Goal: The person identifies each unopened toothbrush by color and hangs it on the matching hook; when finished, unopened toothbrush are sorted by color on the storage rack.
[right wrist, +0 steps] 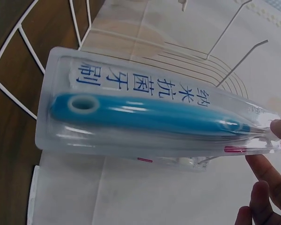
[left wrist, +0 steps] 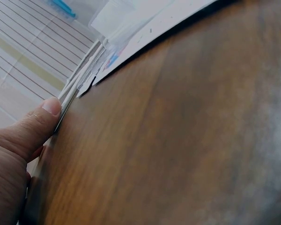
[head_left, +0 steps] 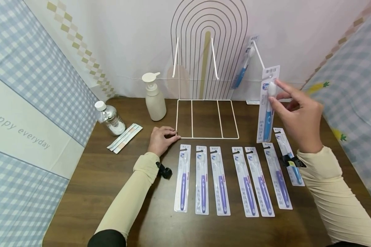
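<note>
I see the right hand (head_left: 303, 115) pinching one blue brush (head_left: 266, 113) near the rightmost of three hooks (head_left: 258, 54). A second (head_left: 243, 71) hangs there; a third (head_left: 289, 157) lies beside six purple brushes (head_left: 203, 188). The left hand (head_left: 161, 140) pinches the rack's corner (head_left: 177, 138).

On the held pack (head_left: 265, 106) we read 康倍佳 across the top and, in blue along its length, 纳米抗菌牙刷. On the left cloth (head_left: 21, 132) we make out "happy everyday" in grey letters. The bottle's (head_left: 111, 118) label is too small for us to read.
</note>
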Available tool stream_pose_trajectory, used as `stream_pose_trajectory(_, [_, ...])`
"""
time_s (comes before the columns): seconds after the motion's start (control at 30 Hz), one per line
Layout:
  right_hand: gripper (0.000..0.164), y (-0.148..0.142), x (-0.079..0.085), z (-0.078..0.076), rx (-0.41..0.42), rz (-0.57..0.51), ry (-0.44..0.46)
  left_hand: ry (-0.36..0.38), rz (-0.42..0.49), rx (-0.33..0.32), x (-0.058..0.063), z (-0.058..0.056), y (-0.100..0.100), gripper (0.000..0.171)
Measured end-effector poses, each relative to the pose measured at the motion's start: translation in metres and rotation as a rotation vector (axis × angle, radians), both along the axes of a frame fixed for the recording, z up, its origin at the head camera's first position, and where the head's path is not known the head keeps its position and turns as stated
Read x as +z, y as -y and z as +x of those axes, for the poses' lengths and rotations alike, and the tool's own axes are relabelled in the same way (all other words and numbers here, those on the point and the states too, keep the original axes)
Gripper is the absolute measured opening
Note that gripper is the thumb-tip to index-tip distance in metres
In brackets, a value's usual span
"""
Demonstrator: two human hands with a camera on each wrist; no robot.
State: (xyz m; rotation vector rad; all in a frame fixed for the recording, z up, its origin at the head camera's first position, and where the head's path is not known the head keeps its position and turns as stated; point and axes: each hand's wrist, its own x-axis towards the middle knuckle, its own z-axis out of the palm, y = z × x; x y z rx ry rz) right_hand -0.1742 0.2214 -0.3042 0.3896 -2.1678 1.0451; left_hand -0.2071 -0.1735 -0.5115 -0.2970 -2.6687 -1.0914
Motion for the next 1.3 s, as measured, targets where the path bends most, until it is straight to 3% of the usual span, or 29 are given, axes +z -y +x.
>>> stream_pose_trajectory(0.13, [0.047, 0.001, -0.004, -0.004, -0.001, -0.002, 0.016, -0.009, -0.003, 0.001, 0.000, 0.000, 0.000, 0.029])
stream_pose_trajectory(0.23, [0.046, -0.001, -0.012, -0.018, -0.001, 0.000, 0.018, -0.016, -0.004, -0.002, -0.001, 0.000, 0.000, 0.029])
stream_pose_trajectory(0.5, [0.042, 0.006, -0.038, -0.084, -0.097, -0.045, 0.002, -0.008, 0.006, 0.003, 0.002, 0.001, 0.003, 0.029])
stream_pose_trajectory(0.67, [0.040, 0.015, -0.043, -0.126, -0.180, -0.064, 0.002, 0.009, -0.005, 0.003, 0.002, 0.002, 0.002, 0.030])
stream_pose_trajectory(0.83, [0.039, 0.021, -0.041, -0.157, -0.234, -0.066, 0.016, 0.011, -0.002, 0.002, 0.002, 0.001, 0.000, 0.031])
stream_pose_trajectory(1.0, [0.041, 0.026, -0.040, -0.172, -0.261, -0.060, 0.054, 0.020, 0.004, 0.005, 0.000, 0.001, 0.000, 0.029])
stream_pose_trajectory(1.3, [0.042, 0.029, -0.043, -0.176, -0.253, -0.060, 0.072, 0.001, 0.009, 0.012, -0.002, 0.001, -0.001, 0.028])
